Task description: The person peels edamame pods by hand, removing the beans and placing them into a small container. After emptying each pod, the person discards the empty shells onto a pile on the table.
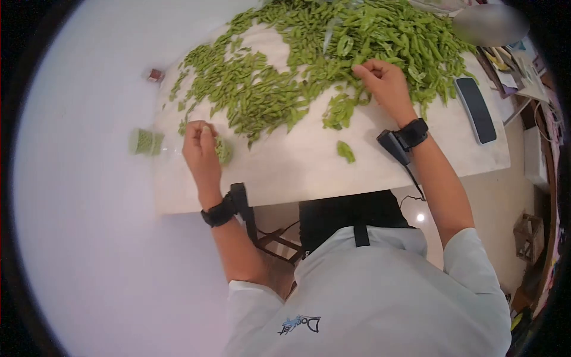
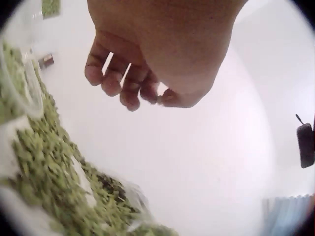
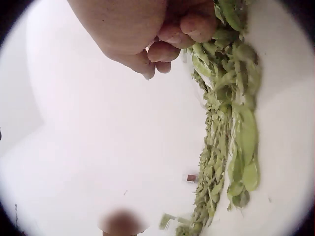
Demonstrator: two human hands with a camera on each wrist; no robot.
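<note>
My left hand (image 1: 201, 143) hovers over a clear tub (image 1: 224, 152) of shelled green beans at the table's left front. In the left wrist view, thumb and forefinger meet on a tiny greenish bit (image 2: 159, 100); its kind is too small to tell. The other fingers curl loosely. My right hand (image 1: 385, 84) is at the near edge of a heap of light green, partly opened bean pods (image 1: 410, 47). Its fingers are curled, the thumb close to the forefinger, with nothing visible between them in the right wrist view. Fuller green bean pods (image 1: 250, 89) spread across the table's middle and left.
A small pile of pods (image 1: 339, 111) and one loose pod (image 1: 345, 152) lie near the front. The phone (image 1: 476, 110) rests at the right edge. Another clear tub with green beans (image 1: 146, 143) and a small reddish-brown item (image 1: 156, 75) are at the left.
</note>
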